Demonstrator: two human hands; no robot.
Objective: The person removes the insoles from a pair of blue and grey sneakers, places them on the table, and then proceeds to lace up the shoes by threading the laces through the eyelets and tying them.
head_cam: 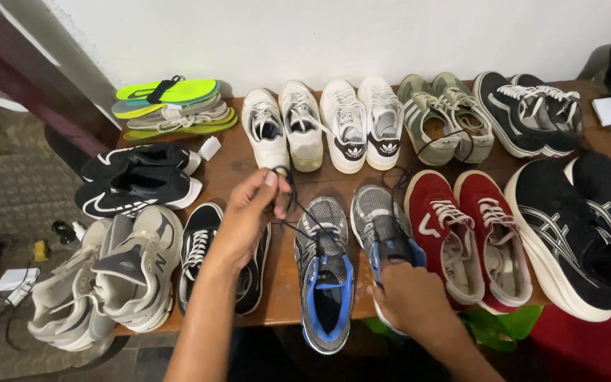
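A grey and blue running shoe [324,277] lies toe-away on the wooden table [229,166], beside its partner [375,216]. My left hand [247,216] pinches a black shoelace [293,205] that runs down to the left grey shoe. My right hand [406,296] rests on the heel and tongue of the partner shoe, gripping it; its rear part is hidden under the hand.
Many pairs crowd the table: red sneakers [475,233], black shoes [581,226], white sneakers [319,124], olive sneakers [447,117], black-and-white sneakers [528,113], black trainers [139,180], beige trainers [118,272], a black sneaker [199,247] and neon-green insoles [171,92]. White wall behind.
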